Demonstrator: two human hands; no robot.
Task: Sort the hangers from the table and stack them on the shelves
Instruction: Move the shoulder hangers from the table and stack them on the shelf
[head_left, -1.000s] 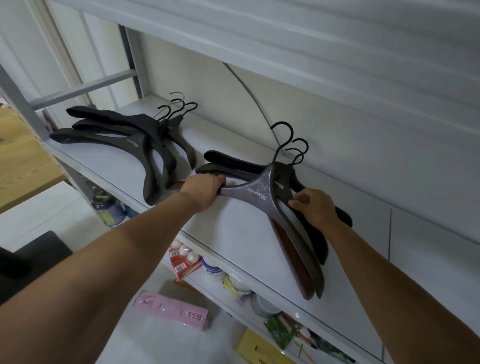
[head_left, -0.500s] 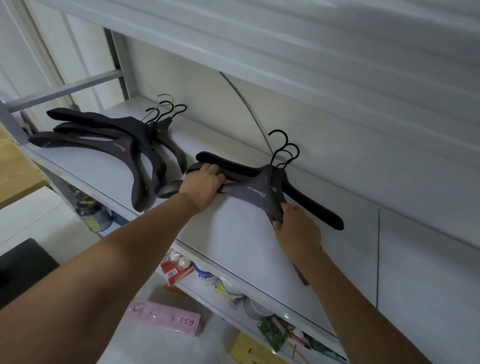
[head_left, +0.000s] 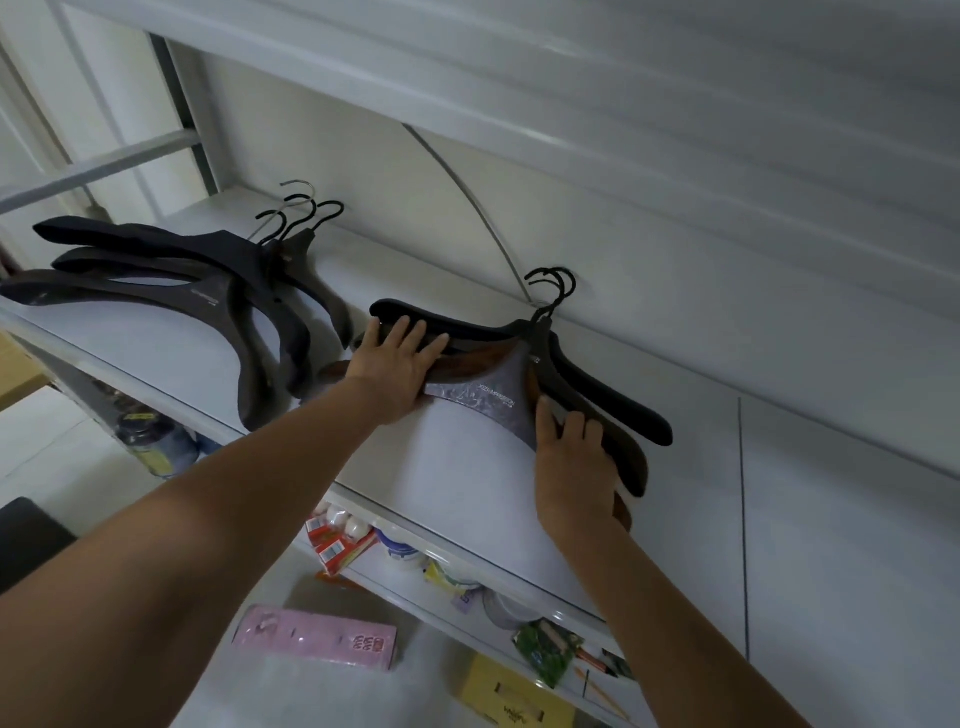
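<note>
While left hand (head_left: 397, 364) and right hand (head_left: 571, 462) press flat — hangers (head_left: 493, 402) lie beneath.

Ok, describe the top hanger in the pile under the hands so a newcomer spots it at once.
On the white shelf, skip the left pile for the right pile, under the left hand and right hand. Its top hanger is the grey hanger with white lettering at its centre, lying over a reddish-brown hanger and a black hanger.
</note>
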